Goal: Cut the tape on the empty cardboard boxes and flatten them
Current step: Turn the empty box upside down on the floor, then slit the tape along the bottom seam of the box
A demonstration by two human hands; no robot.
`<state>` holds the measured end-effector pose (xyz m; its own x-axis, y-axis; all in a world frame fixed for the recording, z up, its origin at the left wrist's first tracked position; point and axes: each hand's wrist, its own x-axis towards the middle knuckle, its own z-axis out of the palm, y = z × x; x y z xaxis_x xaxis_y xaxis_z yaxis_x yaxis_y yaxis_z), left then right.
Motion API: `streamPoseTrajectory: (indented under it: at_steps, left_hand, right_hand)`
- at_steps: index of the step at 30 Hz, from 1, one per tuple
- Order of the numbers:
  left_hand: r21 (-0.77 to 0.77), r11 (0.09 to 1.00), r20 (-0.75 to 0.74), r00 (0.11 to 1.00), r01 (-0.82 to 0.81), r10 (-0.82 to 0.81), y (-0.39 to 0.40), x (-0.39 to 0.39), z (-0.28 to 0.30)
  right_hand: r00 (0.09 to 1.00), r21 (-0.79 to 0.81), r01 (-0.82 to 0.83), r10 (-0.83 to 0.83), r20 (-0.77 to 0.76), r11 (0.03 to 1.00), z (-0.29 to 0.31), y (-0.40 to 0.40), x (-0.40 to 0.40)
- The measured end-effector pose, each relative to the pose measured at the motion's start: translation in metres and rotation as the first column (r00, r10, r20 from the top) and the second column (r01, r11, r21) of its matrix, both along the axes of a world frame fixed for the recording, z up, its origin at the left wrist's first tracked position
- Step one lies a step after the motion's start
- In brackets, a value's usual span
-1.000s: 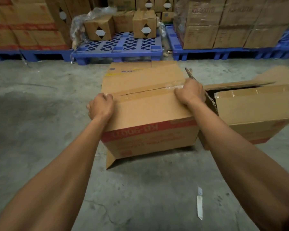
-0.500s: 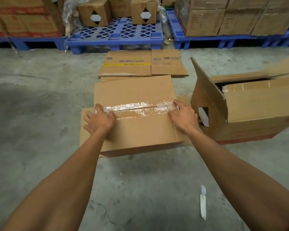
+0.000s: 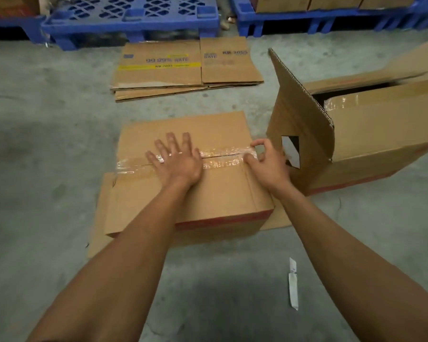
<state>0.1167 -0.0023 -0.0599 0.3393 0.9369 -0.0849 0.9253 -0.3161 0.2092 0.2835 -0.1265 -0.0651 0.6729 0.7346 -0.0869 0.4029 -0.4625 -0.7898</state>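
A closed cardboard box (image 3: 203, 193) with a red stripe sits on the floor in front of me, with flaps splayed under it. Clear tape (image 3: 223, 156) runs along its top seam. My left hand (image 3: 176, 161) lies flat on the middle of the tape, fingers spread. My right hand (image 3: 267, 161) is at the tape's right end, thumb and forefinger curled around it; whether they grip it I cannot tell. A second, open box (image 3: 371, 134) stands to the right with one flap raised.
Flattened boxes (image 3: 183, 67) lie stacked on the concrete floor beyond the taped box. Blue pallets (image 3: 131, 23) line the back. A thin white strip-like object (image 3: 293, 285) lies on the floor near my right forearm.
The box went from tilted to resting on the floor. My left hand slid from the tape's left end to its middle and opened flat. My right hand stayed at the right end.
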Motion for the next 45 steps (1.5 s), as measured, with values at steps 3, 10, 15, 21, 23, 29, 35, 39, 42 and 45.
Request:
streamPoseTrajectory:
  at_steps: [3, 10, 15, 21, 23, 29, 35, 39, 42, 45]
  left_hand:
    - [0.031, 0.965, 0.014, 0.965, 0.26, -0.26, -0.028, 0.047, -0.004]
    - [0.039, 0.899, -0.08, 0.898, 0.437, -0.433, -0.082, 0.098, -0.005]
    - [0.004, 0.859, -0.16, 0.848, 0.513, -0.506, -0.089, 0.103, 0.0]
    - [-0.016, 0.843, -0.163, 0.83, 0.538, -0.533, -0.095, 0.093, 0.003]
    - [-0.012, 0.833, -0.168, 0.82, 0.554, -0.547, -0.097, 0.086, 0.003]
    - [-0.027, 0.768, -0.004, 0.768, 0.64, -0.641, -0.102, 0.057, 0.006]
    - [0.062, 0.952, 0.011, 0.954, 0.299, -0.3, -0.023, -0.03, 0.007]
    - [-0.069, 0.979, 0.03, 0.981, -0.192, 0.194, 0.014, -0.109, 0.012]
    - [-0.269, 0.923, 0.246, 0.907, -0.275, 0.342, 0.015, -0.139, 0.012]
    - [-0.297, 0.909, 0.353, 0.851, -0.293, 0.39, -0.001, -0.153, 0.014]
  right_hand:
    - [0.961, 0.099, 0.11, -0.081, -0.263, 0.989, -0.013, -0.015, 0.0]
    - [0.898, -0.499, 0.208, -0.367, -0.245, 0.841, -0.082, -0.123, 0.0]
    - [0.923, -0.741, 0.264, -0.385, 0.007, 0.618, -0.109, -0.19, -0.049]
    - [0.903, -0.686, 0.298, -0.428, -0.022, 0.664, -0.127, -0.195, -0.075]
    - [0.913, -0.642, 0.283, -0.406, -0.048, 0.713, -0.122, -0.19, -0.069]
    - [0.934, -0.231, 0.298, -0.332, -0.129, 0.926, -0.038, -0.117, -0.02]
    - [0.993, -0.045, 0.114, -0.115, -0.032, 0.992, 0.041, -0.032, -0.016]
    - [0.973, -0.179, -0.091, 0.126, 0.192, 0.98, 0.06, 0.012, -0.042]
    - [0.93, -0.454, -0.079, 0.229, 0.286, 0.887, 0.06, 0.03, -0.061]
    - [0.859, -0.464, -0.039, 0.266, 0.437, 0.885, 0.067, 0.04, -0.085]
